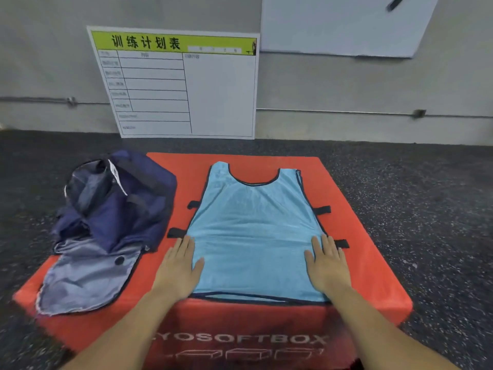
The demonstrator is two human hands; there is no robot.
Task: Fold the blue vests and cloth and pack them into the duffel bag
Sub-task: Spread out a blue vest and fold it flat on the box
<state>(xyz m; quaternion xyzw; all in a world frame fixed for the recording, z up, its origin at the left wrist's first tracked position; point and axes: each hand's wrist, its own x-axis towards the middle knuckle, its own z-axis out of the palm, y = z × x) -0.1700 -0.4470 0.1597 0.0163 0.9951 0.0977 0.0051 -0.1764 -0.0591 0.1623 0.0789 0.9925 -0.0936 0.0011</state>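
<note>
Hands flat on the vest right now, basically. Light blue mesh vest (253, 231) with dark trim is spread face-up on the red soft box (368, 263), neck hole pointing at the far edge and the hem lying right along the near edge. Left hand (178, 265) is pressing down on the vest's lower left side with fingers straight, half on the fabric and half on the red top; right hand (326, 265) does the same on the lower right side, palm down, fingers straight and together. Neither hand is grasping anything, both are just laid out flat. Short black straps (323, 210) on the box poke out from under the vest on both sides, two per side. Over at the left edge of the box sits the navy duffel bag (120, 204), slumped and unzipped, with its mouth gaping toward the far left corner and part of it hanging off the side over the floor. A grey-blue cloth (85, 279) lies in front of the bag, touching it, spread over the near left corner of the box; can't tell if it's a separate piece or the bag's flap. The box stands on dark speckled flooring (426, 209). Behind it, a white training schedule board (181, 84) with a green header leans against the grey wall (346, 84), and there's a plain whiteboard (346, 25) higher up on the right.
</note>
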